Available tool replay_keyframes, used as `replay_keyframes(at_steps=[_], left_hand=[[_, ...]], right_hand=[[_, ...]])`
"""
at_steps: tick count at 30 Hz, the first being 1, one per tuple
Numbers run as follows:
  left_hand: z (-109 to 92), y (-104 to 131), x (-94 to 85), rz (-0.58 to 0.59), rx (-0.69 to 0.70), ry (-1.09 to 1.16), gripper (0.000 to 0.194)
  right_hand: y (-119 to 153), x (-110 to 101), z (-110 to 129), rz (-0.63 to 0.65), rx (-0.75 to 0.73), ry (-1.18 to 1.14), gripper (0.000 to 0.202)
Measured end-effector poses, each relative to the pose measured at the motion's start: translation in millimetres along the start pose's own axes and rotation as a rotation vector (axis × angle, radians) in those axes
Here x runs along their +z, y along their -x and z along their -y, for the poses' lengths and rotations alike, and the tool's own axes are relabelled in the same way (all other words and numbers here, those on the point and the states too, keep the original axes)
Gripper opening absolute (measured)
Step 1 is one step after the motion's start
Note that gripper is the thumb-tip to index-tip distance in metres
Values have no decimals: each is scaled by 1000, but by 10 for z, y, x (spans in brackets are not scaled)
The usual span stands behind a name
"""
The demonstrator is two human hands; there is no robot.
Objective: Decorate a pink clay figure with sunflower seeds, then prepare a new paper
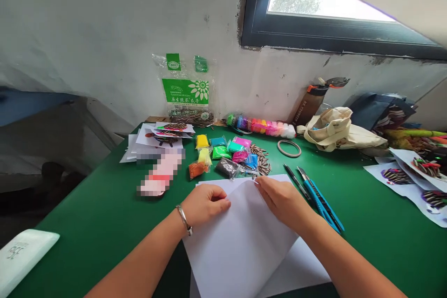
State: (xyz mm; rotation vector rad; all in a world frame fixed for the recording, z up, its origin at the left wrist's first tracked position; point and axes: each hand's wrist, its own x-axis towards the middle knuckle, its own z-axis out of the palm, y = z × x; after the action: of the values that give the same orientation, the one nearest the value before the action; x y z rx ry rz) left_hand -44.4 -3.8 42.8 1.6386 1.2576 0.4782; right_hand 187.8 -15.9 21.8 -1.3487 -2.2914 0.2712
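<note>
A white sheet of paper (233, 247) lies tilted in front of me, above another white sheet (300, 270) on the green table. With thumb and fingers, my left hand (201, 207) pinches its upper left edge; a silver bracelet circles that wrist. The top corner is gripped by my right hand (284, 200), whose fingertips are partly hidden behind the paper. Just beyond the sheets are small bags of coloured clay, such as a black one (227, 166) and an orange one (198, 169), next to loose sunflower seeds (264, 164).
Right of my right hand lie a pen (294, 178) and a blue utility knife (321, 200). Farther back are a tape roll (289, 148), a seed bag (186, 95), a bottle (309, 104) and a cloth bag (335, 130). Seed-decorated papers (394, 186) lie at right.
</note>
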Motion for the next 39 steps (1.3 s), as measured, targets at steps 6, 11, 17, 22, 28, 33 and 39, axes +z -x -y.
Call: replay_keyframes(at_steps=[6, 11, 17, 22, 28, 33, 39], left_hand=[[35, -63, 18, -36, -22, 106, 31], [133, -134, -75, -194, -50, 298, 37], [232, -178, -98, -279, -66, 353, 41], [200, -173, -67, -283, -31, 268, 41], [184, -169, -46, -285, -12, 202, 40], [156, -158, -3, -283, 6, 189, 37], [122, -141, 79, -271, 16, 201, 35]], right_hand=[[-2, -90, -168, -178, 396, -475, 33], [130, -88, -291, -255, 766, -1329, 46], [146, 139, 52, 7, 657, -1628, 36], [125, 177, 38, -119, 669, -1440, 34], [114, 68, -139, -219, 680, -1371, 31], [94, 98, -141, -316, 685, -1354, 34], [111, 117, -192, -418, 702, -1285, 36]])
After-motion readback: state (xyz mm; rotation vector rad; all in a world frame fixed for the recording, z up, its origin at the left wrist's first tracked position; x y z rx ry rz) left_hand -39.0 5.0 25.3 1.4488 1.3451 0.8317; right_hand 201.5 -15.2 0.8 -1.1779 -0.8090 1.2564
